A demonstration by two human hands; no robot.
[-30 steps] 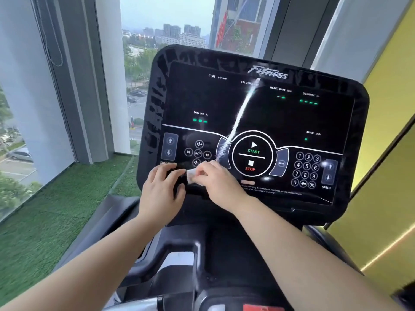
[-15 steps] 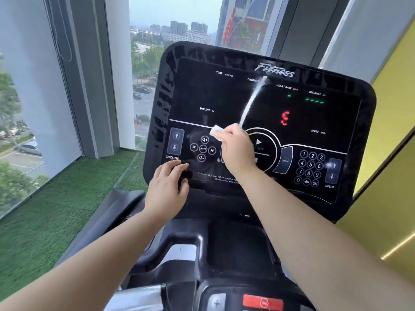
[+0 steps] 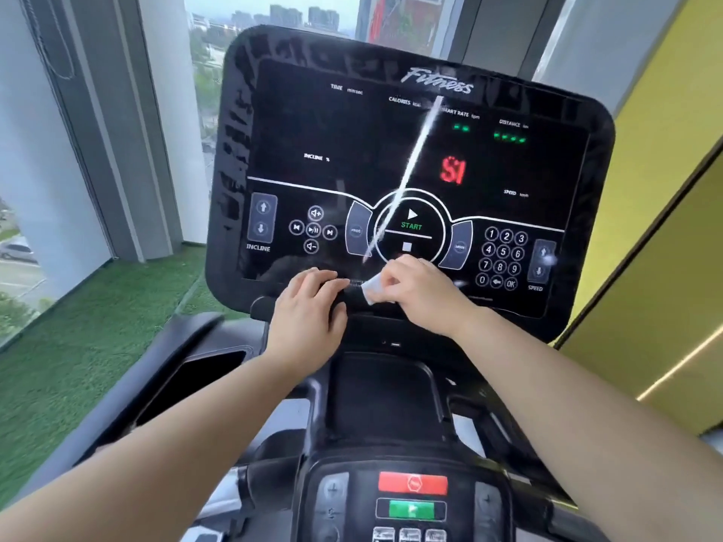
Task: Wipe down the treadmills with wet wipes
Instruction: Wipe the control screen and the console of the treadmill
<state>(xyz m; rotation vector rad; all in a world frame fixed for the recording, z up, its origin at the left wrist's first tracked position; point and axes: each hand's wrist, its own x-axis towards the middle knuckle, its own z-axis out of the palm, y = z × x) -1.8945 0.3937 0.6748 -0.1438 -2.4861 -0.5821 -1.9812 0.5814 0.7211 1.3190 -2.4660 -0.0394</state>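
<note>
Black gloss fills most of my view: the treadmill console (image 3: 352, 142) stands tilted back in front of me, with "Fitness" across its top edge. Green turf (image 3: 78, 346) runs along the floor on the left under the window (image 3: 168, 111), and a yellow wall (image 3: 645, 267) closes off the right.

Lower down I see the dark handlebar housing (image 3: 383, 393), and below it a red button (image 3: 412, 483) sits just above a green button (image 3: 410, 510).

On the panel, a thin bright streak (image 3: 414, 166) slants from the top down across the START ring (image 3: 410, 224). Red digits (image 3: 452, 170) glow to the right of it, and the number keypad (image 3: 502, 252) sits near the right edge.

Now the hands, both at the console's bottom edge. My left hand (image 3: 309, 318) lies flat there, fingers straight and close together, their tips on the lower rim of the panel, and it holds nothing. My right hand (image 3: 422, 291) is just beside it, below the START ring, its fingers curled and pinching the wet wipe (image 3: 371, 287). That wipe is a small white folded pad, and it pokes out toward the left hand, touching the panel's lower strip.
</note>
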